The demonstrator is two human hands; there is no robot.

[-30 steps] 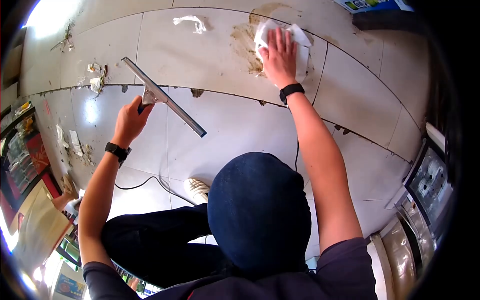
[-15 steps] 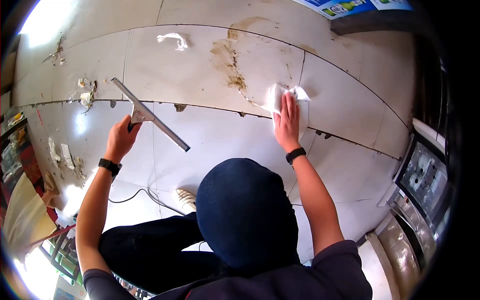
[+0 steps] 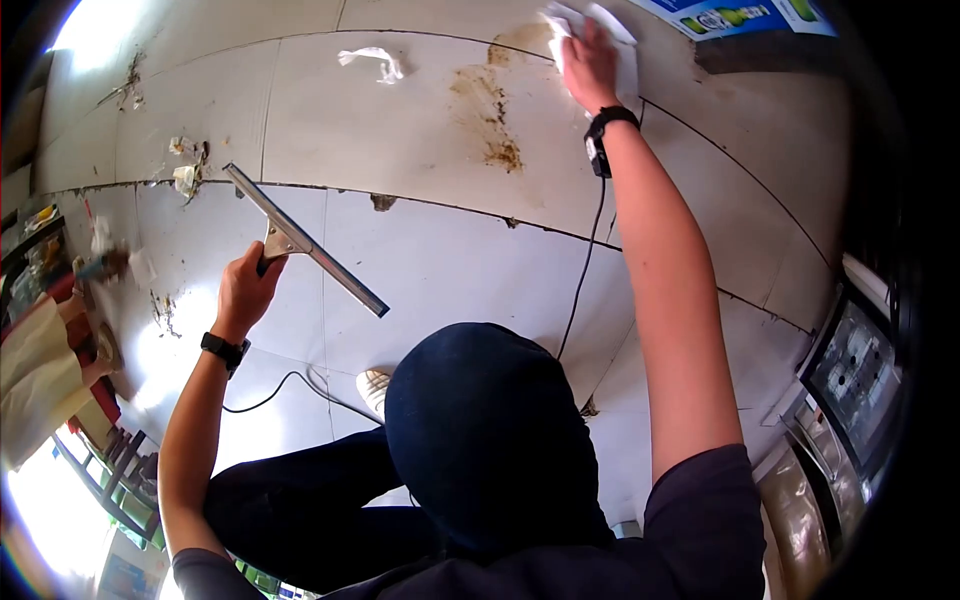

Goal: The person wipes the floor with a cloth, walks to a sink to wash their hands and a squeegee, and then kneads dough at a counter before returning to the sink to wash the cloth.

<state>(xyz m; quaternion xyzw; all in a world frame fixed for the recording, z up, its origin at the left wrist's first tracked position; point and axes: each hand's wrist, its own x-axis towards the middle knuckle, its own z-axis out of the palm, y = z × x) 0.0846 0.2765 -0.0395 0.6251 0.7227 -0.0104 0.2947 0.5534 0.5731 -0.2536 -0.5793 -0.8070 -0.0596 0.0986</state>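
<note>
So the white cloth (image 3: 627, 62) is out at about 1 o'clock on the floor (image 3: 430, 260), under my right grip (image 3: 590, 68). That grip is pressed over it, fingers towards 11 to 12, palm down. I'd guess it's flat like that to spread pressure across the cloth. It's too bunched up to call one long axis, though its right edge runs roughly 12 to 6.

My left grip (image 3: 248, 290) is closed round the handle of the squeegee (image 3: 335, 268), over at 10 o'clock. Its long bar runs from between 10 and 11 down to between 4 and 5, with the handle coming off towards 7 or 8. Probably held out there to keep it clear of my other arm. Can't tell if the blade touches the tiles.

Further out, a brown smear (image 3: 503, 152) sits near 12, just off the cloth's 7 to 8 o'clock side. There's a crumpled white scrap (image 3: 385, 62) at 11, bits of litter (image 3: 185, 178) at 10, and a blue printed panel (image 3: 735, 18) between 1 and 2.
</note>
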